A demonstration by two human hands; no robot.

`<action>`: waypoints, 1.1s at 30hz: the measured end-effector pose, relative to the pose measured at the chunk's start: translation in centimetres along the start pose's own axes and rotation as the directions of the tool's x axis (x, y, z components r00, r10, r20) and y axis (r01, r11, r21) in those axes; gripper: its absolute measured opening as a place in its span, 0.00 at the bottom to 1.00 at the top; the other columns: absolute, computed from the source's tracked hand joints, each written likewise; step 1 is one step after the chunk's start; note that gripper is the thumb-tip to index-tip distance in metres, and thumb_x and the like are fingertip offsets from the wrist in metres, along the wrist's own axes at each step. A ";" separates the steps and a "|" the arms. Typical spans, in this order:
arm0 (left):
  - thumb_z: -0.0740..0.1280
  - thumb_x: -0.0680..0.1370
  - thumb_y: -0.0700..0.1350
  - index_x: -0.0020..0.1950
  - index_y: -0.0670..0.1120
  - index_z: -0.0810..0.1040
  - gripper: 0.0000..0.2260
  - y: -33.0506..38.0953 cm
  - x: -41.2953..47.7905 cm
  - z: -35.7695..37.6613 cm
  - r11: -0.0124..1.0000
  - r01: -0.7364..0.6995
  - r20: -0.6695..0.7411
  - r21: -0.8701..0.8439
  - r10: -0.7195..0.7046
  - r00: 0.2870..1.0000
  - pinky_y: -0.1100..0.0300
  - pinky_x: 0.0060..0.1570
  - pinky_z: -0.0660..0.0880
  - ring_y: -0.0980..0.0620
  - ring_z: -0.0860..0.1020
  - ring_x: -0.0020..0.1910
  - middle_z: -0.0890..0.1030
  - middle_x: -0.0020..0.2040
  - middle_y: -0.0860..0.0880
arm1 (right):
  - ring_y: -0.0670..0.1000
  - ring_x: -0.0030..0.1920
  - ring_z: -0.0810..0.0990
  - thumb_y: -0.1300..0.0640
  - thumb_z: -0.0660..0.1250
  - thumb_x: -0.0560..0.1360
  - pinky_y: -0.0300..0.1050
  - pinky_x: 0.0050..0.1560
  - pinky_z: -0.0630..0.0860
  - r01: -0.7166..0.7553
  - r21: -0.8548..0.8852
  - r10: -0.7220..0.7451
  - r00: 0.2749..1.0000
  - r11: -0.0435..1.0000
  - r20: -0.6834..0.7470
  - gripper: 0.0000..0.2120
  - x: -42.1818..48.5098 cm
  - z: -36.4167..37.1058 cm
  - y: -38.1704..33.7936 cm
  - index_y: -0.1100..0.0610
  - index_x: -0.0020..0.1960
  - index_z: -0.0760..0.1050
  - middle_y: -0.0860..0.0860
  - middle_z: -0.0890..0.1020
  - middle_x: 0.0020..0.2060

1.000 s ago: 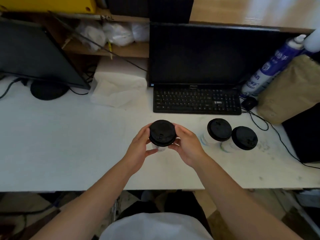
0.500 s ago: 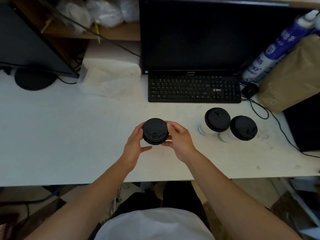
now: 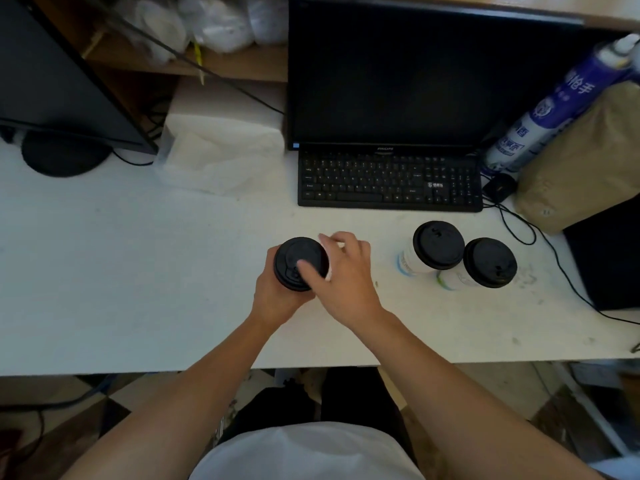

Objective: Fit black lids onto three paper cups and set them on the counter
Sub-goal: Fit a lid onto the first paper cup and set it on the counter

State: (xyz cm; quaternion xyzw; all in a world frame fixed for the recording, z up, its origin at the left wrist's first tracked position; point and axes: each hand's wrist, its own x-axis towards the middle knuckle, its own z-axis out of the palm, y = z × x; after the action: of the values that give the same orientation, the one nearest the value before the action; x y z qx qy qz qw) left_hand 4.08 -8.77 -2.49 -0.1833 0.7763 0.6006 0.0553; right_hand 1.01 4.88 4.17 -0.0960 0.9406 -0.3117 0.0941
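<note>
A white paper cup with a black lid [image 3: 298,259] is in the middle of the white counter [image 3: 138,271]. My left hand [image 3: 277,299] grips the cup from below and the left. My right hand [image 3: 343,275] wraps the cup's right side, its thumb pressing on top of the lid. The cup's wall is mostly hidden by both hands. Two more lidded paper cups stand to the right: one [image 3: 437,244] nearer the keyboard, the other [image 3: 489,262] touching it on its right.
A black keyboard [image 3: 388,183] and monitor [image 3: 415,74] sit behind the cups. A second monitor stand [image 3: 62,157] is at the far left, white tissue paper [image 3: 218,157] beside it. A blue spray can [image 3: 554,109], brown paper bag [image 3: 581,161] and cables lie at the right.
My right thumb has moved onto the top of the lid, and the right hand has closed further around the cup. The cup stays between both hands.
</note>
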 end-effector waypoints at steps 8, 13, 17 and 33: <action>0.73 0.62 0.61 0.54 0.77 0.65 0.25 0.1 0.8 0.3 0.999 -0.036 -0.012 0.027 0.036 0.999 0.76 0.41 0.72 0.74 0.77 0.49 0.79 0.49 0.71 | 0.55 0.66 0.65 0.42 0.72 0.74 0.48 0.63 0.72 0.155 -0.236 -0.115 0.977 0.959 0.177 0.38 1.2 -0.8 -1.6 0.60 0.76 0.64 0.54 0.66 0.66; 0.77 0.60 0.59 0.54 0.79 0.66 0.29 0.3 1.3 0.0 0.997 -0.082 0.049 0.015 0.081 0.995 0.79 0.45 0.72 0.74 0.76 0.51 0.76 0.51 0.78 | 0.53 0.63 0.67 0.47 0.77 0.68 0.48 0.60 0.75 0.175 -0.217 -0.114 0.956 0.960 0.269 0.33 2.7 -2.1 -1.7 0.60 0.67 0.71 0.53 0.68 0.62; 0.78 0.58 0.60 0.53 0.79 0.67 0.30 -0.2 1.5 0.0 0.998 -0.064 0.074 0.002 0.064 0.995 0.79 0.45 0.72 0.74 0.76 0.51 0.77 0.50 0.77 | 0.52 0.61 0.67 0.48 0.79 0.66 0.48 0.59 0.75 0.244 -0.199 -0.166 0.925 0.949 0.342 0.34 3.6 -2.7 -1.5 0.60 0.66 0.72 0.52 0.69 0.62; 0.71 0.62 0.62 0.57 0.61 0.70 0.26 -0.4 1.2 0.9 0.997 -0.016 -0.019 0.081 0.018 1.000 0.72 0.42 0.71 0.70 0.78 0.48 0.79 0.48 0.62 | 0.57 0.62 0.65 0.43 0.70 0.73 0.50 0.52 0.77 0.206 -0.344 -0.126 0.962 0.916 0.241 0.30 2.8 -0.6 -3.2 0.58 0.69 0.69 0.52 0.68 0.65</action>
State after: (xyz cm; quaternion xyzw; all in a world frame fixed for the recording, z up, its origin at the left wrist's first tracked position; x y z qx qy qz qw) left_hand 2.97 -8.24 -3.43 -0.1803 0.8018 0.5675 0.0498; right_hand -1.49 2.05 6.23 -0.2247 0.9548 -0.1258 0.1483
